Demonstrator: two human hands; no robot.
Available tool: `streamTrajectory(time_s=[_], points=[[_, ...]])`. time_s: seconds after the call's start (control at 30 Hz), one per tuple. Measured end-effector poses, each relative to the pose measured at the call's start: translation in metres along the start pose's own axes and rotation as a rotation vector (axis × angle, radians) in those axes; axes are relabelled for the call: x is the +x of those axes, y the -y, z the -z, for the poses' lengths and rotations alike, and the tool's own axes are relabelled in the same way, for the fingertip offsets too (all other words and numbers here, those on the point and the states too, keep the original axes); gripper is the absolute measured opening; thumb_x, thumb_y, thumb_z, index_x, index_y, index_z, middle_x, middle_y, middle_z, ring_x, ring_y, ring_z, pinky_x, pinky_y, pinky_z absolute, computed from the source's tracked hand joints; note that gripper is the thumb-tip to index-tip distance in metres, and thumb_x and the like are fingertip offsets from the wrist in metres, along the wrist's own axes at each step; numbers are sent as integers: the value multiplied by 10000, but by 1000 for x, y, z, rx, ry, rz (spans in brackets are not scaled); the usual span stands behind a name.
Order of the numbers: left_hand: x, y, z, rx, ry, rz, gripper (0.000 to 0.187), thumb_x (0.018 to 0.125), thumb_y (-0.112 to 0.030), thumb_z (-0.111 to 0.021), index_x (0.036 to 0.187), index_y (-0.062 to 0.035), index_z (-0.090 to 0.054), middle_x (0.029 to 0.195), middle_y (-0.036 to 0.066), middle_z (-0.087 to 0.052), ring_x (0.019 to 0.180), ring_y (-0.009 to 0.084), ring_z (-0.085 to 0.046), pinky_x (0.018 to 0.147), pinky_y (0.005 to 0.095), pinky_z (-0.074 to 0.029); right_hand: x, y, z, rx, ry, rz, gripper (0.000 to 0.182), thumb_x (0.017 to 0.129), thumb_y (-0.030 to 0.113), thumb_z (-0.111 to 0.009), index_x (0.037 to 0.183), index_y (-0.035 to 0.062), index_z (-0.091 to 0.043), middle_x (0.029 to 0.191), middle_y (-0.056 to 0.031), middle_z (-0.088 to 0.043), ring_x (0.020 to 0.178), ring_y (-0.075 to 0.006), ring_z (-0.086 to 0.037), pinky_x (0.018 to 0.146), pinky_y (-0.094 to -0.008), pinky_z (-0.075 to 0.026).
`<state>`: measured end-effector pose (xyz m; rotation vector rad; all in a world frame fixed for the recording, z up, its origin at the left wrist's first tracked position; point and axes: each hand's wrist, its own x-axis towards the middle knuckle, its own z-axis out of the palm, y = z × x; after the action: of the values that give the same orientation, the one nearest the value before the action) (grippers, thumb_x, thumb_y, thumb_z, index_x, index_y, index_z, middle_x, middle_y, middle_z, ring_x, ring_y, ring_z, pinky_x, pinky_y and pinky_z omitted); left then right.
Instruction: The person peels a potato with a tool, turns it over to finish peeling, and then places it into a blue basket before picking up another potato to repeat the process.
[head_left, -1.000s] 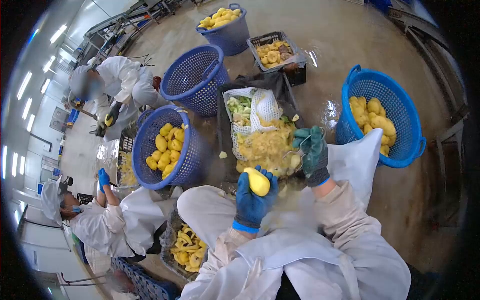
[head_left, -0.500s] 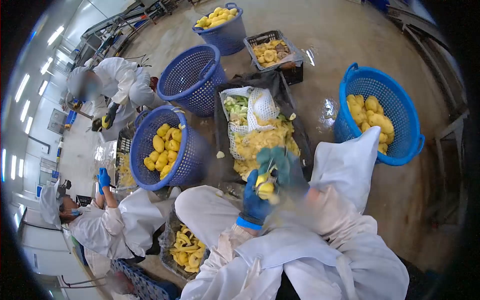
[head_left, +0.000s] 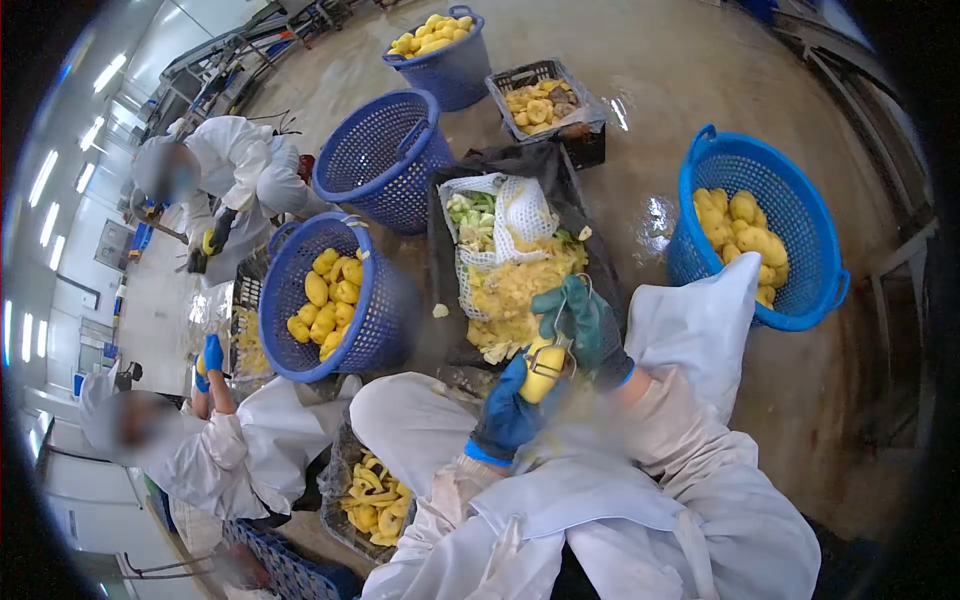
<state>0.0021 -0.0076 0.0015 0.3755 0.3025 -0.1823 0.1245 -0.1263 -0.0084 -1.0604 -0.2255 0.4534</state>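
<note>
My left hand (head_left: 508,408), in a blue glove, is closed around a yellow fruit (head_left: 543,370) that looks like a mango. A green glove covers my right hand (head_left: 580,318), whose fingers are wrapped round a metal peeler (head_left: 566,340) with a thin looped frame. The peeler lies against the upper side of the fruit. Just beyond my hands, yellow peelings (head_left: 520,290) are heaped in a black-lined crate (head_left: 605,270). Green scraps (head_left: 470,215) and white foam netting (head_left: 525,210) lie in its far part.
A bright blue basket (head_left: 800,200) of yellow fruit stands right. Purple-blue baskets (head_left: 395,310) stand left and beyond. A crate (head_left: 575,125) of cut pieces is at the back, another (head_left: 345,450) by my left knee. Two co-workers in white, one seated (head_left: 210,460), one bending (head_left: 245,160), work left.
My right hand and the peeler have shifted slightly right and lower. The fruit has turned in my left hand and shows more of its side. The seated co-worker's head and hands have moved.
</note>
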Motion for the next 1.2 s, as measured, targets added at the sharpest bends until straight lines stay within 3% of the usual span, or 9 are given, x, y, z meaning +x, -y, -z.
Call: streamTrajectory(time_s=[0.2, 0.33, 0.57, 0.67, 0.87, 0.93, 1.03, 1.13, 1.2], points=[[-7, 6, 15, 639, -94, -254, 511, 980, -436, -471, 1360, -96, -446, 1136, 96, -606, 686, 125, -553, 535, 209, -460, 33, -9, 37, 260, -290, 101, 495, 963, 474, -504, 955, -4, -637, 821, -77, -650, 675, -128, -573, 644, -243, -475], [-5, 3, 29, 745, 31, -313, 457, 987, -332, -468, 1357, -65, -446, 1237, 105, -564, 906, 188, -578, 733, 279, -503, 11, 19, -3, 58, -150, 253, 348, 990, 369, -493, 934, 39, -589, 864, -78, -650, 726, -138, -582, 690, -264, -489], [8, -6, 2, -286, -279, 78, 497, 993, -459, -418, 1368, -135, -441, 1013, 72, -598, 480, 67, -429, 440, 212, -387, 30, 14, 1, 185, -145, 187, 338, 987, 368, -491, 981, 43, -584, 911, -128, -670, 750, -208, -634, 706, -342, -532], [7, 6, 14, -9, -153, -18, 487, 994, -444, -412, 1370, -135, -438, 1016, 73, -600, 490, 70, -449, 445, 211, -399, 41, -26, 9, -268, -182, 427, 318, 1003, 341, -463, 982, 46, -578, 885, -111, -663, 753, -213, -631, 702, -330, -525], [10, -10, 24, -225, 226, 77, 466, 983, -371, -433, 1359, -95, -453, 1087, 93, -618, 607, 82, -557, 496, 201, -459, 41, 24, 1, 109, -281, 146, 408, 994, 422, -473, 945, 48, -629, 823, -72, -646, 691, -123, -589, 648, -294, -471], [15, 4, 14, -27, -239, -19, 479, 997, -414, -400, 1370, -116, -439, 998, 79, -611, 506, 70, -489, 442, 214, -405, 30, 29, -18, 67, -108, -12, 448, 992, 449, -459, 941, 44, -641, 809, -71, -646, 679, -125, -582, 644, -285, -465], [11, 6, 38, 324, -49, -129, 506, 992, -444, -396, 1369, -109, -437, 1004, 87, -613, 475, 106, -498, 440, 210, -404, 37, 19, -23, 57, -182, 66, 548, 987, 513, -415, 908, 29, -659, 755, -58, -631, 664, -122, -572, 635, -269, -452], [15, -19, 43, -193, 345, 155, 428, 996, -307, -462, 1370, -100, -433, 1038, 97, -605, 704, 167, -606, 552, 221, -478, 45, 37, -4, 19, -263, -84, 538, 988, 514, -411, 963, 31, -646, 743, -33, -617, 669, -116, -567, 628, -261, -454], [16, -10, 50, 887, 89, -222, 421, 989, -265, -494, 1368, -93, -433, 1093, 118, -594, 823, 187, -617, 610, 241, -518, 38, 31, -13, 51, -274, 1, 523, 991, 504, -412, 975, 34, -641, 747, -29, -616, 668, -110, -560, 622, -248, -448]])
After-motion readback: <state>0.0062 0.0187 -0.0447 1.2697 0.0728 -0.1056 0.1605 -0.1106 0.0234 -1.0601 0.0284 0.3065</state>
